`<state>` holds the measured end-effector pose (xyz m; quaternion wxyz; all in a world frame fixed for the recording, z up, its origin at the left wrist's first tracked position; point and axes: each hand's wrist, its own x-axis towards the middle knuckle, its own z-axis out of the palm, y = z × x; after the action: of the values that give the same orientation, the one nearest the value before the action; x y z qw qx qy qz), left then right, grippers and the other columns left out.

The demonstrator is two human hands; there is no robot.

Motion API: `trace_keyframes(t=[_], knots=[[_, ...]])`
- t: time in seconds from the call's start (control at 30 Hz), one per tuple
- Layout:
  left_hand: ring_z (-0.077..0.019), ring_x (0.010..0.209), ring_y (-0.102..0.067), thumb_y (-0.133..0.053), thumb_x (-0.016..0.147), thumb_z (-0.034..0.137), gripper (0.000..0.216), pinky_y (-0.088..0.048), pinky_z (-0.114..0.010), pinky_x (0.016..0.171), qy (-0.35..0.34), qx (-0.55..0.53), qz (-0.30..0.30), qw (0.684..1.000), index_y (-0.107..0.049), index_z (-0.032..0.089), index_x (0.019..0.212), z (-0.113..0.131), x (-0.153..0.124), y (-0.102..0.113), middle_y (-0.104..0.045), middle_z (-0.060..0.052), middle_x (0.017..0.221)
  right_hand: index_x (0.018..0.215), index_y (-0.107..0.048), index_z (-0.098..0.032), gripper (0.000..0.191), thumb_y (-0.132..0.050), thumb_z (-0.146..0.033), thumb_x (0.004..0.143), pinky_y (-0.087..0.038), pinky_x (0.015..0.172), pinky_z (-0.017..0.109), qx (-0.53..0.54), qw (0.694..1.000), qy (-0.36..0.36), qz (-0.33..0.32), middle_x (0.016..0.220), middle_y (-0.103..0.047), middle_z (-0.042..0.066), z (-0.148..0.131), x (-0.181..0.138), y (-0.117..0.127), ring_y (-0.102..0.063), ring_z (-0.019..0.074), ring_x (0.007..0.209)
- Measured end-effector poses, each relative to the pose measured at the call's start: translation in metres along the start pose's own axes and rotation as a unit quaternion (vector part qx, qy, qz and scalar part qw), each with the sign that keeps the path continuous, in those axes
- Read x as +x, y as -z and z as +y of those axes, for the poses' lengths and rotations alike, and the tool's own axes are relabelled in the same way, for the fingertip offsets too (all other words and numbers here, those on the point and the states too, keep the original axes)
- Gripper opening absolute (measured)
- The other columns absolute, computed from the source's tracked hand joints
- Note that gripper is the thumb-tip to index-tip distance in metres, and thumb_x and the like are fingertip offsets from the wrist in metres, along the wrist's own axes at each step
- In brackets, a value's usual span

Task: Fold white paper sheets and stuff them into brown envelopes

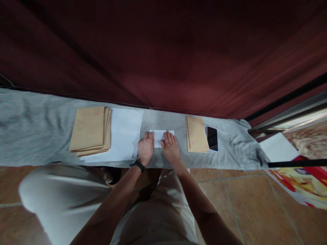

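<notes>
- One folded white paper (158, 139) lies on the grey-covered table (165, 119), directly between and partly under the two hands.
- The left hand (145, 148), with one black wristband (138, 165) at its wrist, rests on the paper's left end, fingers bent; whether it pinches the edge, I cannot tell.
- The right hand (170, 147) lies open on the paper's right end, fingers extended, grasping nothing.
- Just left of the left hand are large white sheets (126, 132); their number cannot be told.
- Farther left, overlapping those sheets, is a pile of at least three brown envelopes (88, 128).
- Near the right hand, on its right, two brown envelopes (197, 134) show, overlapping.
- Just beyond those is one phone (212, 139), dark screen up.
</notes>
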<state>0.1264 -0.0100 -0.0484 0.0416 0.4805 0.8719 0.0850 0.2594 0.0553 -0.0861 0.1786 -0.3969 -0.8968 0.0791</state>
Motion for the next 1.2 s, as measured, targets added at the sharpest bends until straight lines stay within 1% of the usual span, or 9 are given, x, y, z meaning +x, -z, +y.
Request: trace_keyframes(t=[0.1, 0.2, 0.27, 0.37, 0.47, 0.67, 0.87, 1.0, 1.2], knots=[[-0.0269, 0.096, -0.070, -0.028, 0.105, 0.026, 0.044, -0.055, -0.039, 0.082, -0.013, 0.002, 0.014, 1.000, -0.055, 0.017, 0.139, 0.000, -0.001, 0.001, -0.067, -0.016, 0.119, 0.155, -0.041, -0.006, 0.057, -0.040, -0.038, 0.108, -0.029, 0.124, 0.048, -0.011, 1.000, 0.000, -0.005, 0.161, -0.041, 0.019, -0.001, -0.002, -0.001, -0.036, 0.0280, 0.151], [-0.0329, 0.114, -0.065, -0.033, 0.102, 0.022, 0.043, -0.051, -0.047, 0.096, -0.040, 0.001, 0.049, 0.998, -0.058, 0.013, 0.136, 0.003, -0.003, 0.000, -0.065, -0.021, 0.128, 0.157, -0.038, -0.006, 0.058, -0.039, -0.037, 0.108, -0.029, 0.124, 0.048, -0.017, 1.000, 0.004, -0.005, 0.162, -0.040, 0.018, 0.000, -0.003, -0.001, -0.035, 0.0281, 0.151], [-0.0344, 0.129, -0.057, -0.035, 0.101, 0.021, 0.045, -0.046, -0.050, 0.106, -0.088, -0.020, 0.068, 0.994, -0.056, 0.012, 0.140, 0.009, -0.007, -0.003, -0.059, -0.022, 0.141, 0.157, -0.038, -0.006, 0.057, -0.038, -0.034, 0.107, -0.028, 0.125, 0.049, -0.024, 1.000, 0.007, -0.009, 0.163, -0.038, 0.018, 0.001, -0.003, -0.001, -0.034, 0.0284, 0.152], [-0.0288, 0.147, -0.041, -0.034, 0.105, 0.030, 0.050, -0.034, -0.047, 0.121, -0.199, -0.081, 0.063, 0.975, -0.047, 0.015, 0.151, 0.019, -0.013, -0.014, -0.046, -0.015, 0.159, 0.158, -0.035, -0.006, 0.057, -0.038, -0.022, 0.104, -0.027, 0.125, 0.049, -0.044, 0.998, 0.021, -0.028, 0.165, -0.033, 0.017, 0.003, -0.006, -0.004, -0.029, 0.0280, 0.154], [-0.0238, 0.153, -0.032, -0.030, 0.107, 0.042, 0.059, -0.027, -0.045, 0.126, -0.243, -0.119, 0.040, 0.962, -0.034, 0.015, 0.159, 0.023, -0.017, -0.023, -0.039, -0.012, 0.164, 0.160, -0.030, -0.006, 0.062, -0.039, -0.016, 0.100, -0.025, 0.126, 0.050, -0.069, 0.996, 0.041, -0.046, 0.166, -0.030, 0.018, 0.006, -0.009, -0.006, -0.025, 0.0288, 0.155], [-0.0234, 0.156, -0.026, -0.030, 0.106, 0.046, 0.064, -0.022, -0.046, 0.128, -0.244, -0.103, 0.022, 0.964, -0.026, 0.015, 0.162, 0.013, -0.020, -0.024, -0.034, -0.012, 0.166, 0.160, -0.031, -0.005, 0.062, -0.038, -0.018, 0.100, -0.022, 0.126, 0.050, -0.081, 0.993, 0.053, -0.064, 0.167, -0.027, 0.018, 0.009, -0.011, -0.002, -0.024, 0.0303, 0.156], [-0.0235, 0.157, -0.023, -0.030, 0.106, 0.036, 0.060, -0.020, -0.044, 0.129, -0.220, -0.066, 0.024, 0.973, -0.034, 0.008, 0.159, 0.007, -0.028, -0.024, -0.033, -0.014, 0.166, 0.159, -0.036, -0.010, 0.055, -0.029, -0.026, 0.107, -0.023, 0.125, 0.049, -0.043, 0.998, 0.025, -0.046, 0.166, -0.034, 0.014, 0.016, -0.010, 0.011, -0.030, 0.0267, 0.153], [-0.0249, 0.157, -0.022, -0.033, 0.104, 0.035, 0.059, -0.020, -0.045, 0.129, -0.203, -0.063, 0.021, 0.977, -0.036, 0.011, 0.158, 0.009, -0.030, -0.025, -0.032, -0.013, 0.167, 0.159, -0.035, -0.010, 0.055, -0.026, -0.029, 0.108, -0.025, 0.124, 0.050, -0.039, 0.999, 0.009, -0.025, 0.164, -0.036, 0.016, 0.024, -0.016, 0.015, -0.033, 0.0260, 0.152], [-0.0259, 0.158, -0.019, -0.038, 0.101, 0.031, 0.061, -0.016, -0.054, 0.129, -0.176, -0.071, -0.003, 0.982, -0.033, 0.016, 0.160, 0.014, -0.029, -0.025, -0.029, -0.012, 0.168, 0.157, -0.037, -0.006, 0.056, -0.029, -0.030, 0.108, -0.029, 0.122, 0.053, -0.039, 0.999, -0.027, -0.002, 0.161, -0.040, 0.020, 0.030, -0.022, 0.016, -0.032, 0.0288, 0.152]])
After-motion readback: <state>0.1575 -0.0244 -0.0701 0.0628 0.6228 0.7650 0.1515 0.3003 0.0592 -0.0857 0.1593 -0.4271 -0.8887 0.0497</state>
